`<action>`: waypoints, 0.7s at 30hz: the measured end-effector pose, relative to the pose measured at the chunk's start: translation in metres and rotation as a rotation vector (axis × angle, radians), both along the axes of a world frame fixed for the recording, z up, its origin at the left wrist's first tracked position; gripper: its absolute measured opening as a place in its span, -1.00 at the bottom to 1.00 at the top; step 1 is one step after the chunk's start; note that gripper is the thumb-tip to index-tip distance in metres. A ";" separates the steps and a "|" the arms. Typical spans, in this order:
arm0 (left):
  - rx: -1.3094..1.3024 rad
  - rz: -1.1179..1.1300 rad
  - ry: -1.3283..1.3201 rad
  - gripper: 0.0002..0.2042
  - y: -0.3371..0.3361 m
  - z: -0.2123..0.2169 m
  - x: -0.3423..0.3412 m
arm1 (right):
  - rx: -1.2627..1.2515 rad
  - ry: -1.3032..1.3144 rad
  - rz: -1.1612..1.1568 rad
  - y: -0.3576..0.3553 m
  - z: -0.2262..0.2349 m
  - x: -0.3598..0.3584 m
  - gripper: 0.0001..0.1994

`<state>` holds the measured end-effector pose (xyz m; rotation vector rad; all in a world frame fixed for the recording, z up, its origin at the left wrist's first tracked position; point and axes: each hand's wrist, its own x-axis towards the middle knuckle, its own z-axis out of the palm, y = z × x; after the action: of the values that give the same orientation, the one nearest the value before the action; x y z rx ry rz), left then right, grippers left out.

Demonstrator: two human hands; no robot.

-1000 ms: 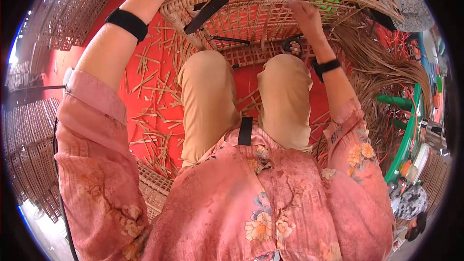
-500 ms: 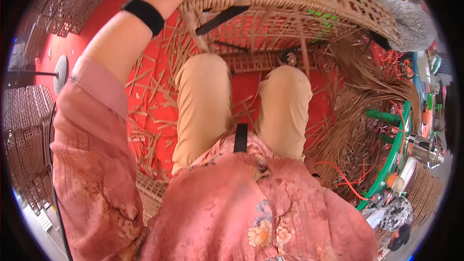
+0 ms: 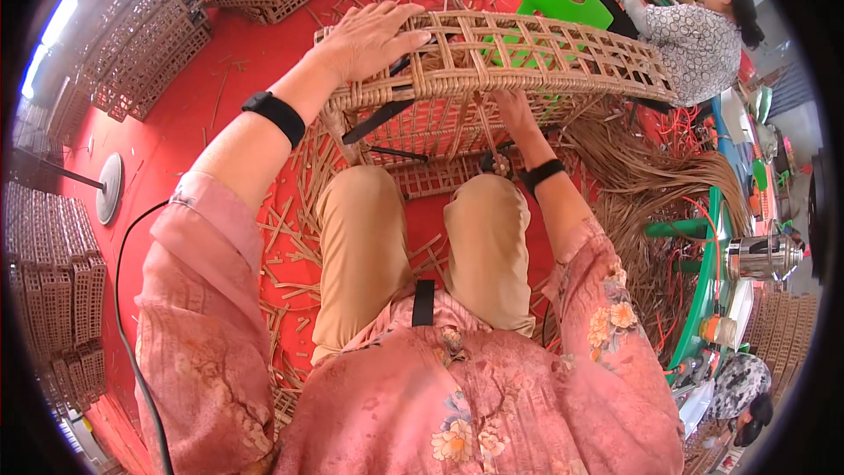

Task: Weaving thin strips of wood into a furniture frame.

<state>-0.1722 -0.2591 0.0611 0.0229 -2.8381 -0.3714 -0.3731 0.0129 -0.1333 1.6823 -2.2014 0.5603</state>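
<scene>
Nearest, the seated person's knees point(image 3: 360, 211) face a wicker basket point(image 3: 492, 81), which stands just beyond them. The left hand point(image 3: 369, 42) lies across its upper left edge, fingers loosely spread, seemingly to steady it. The right hand point(image 3: 512, 110) is below the rim, presumably to reach the weave from inside; its fingertips are hidden, so their grip cannot be told. Red floor point(image 3: 224, 97) shows through the lattice. Farther off, left, woven baskets point(image 3: 145, 44) stand stacked.

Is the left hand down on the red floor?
No, the left hand lies on top of the woven piece, at its left end.
</scene>
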 end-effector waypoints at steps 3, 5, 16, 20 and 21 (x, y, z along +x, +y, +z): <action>-0.005 0.015 0.011 -0.23 -0.006 -0.002 0.005 | -0.138 0.572 -0.060 -0.037 0.022 0.016 -0.59; 0.034 0.045 -0.077 -0.24 -0.001 0.002 0.008 | -0.055 0.583 -0.127 -0.045 0.029 0.021 -0.60; -0.103 0.005 -0.136 -0.30 0.005 0.012 0.011 | 0.372 0.710 -0.387 -0.060 0.044 0.014 -0.69; 0.038 0.058 -0.227 -0.25 0.002 0.016 -0.001 | 0.469 0.752 -0.447 -0.077 0.040 0.023 -0.73; 0.039 0.087 -0.252 -0.25 0.001 0.017 0.001 | 0.467 0.741 -0.438 -0.088 0.039 0.029 -0.73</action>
<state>-0.1708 -0.2578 0.0778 0.2143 -3.0639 -0.4323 -0.3443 -0.0748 -0.0945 1.2132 -2.0762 -0.6350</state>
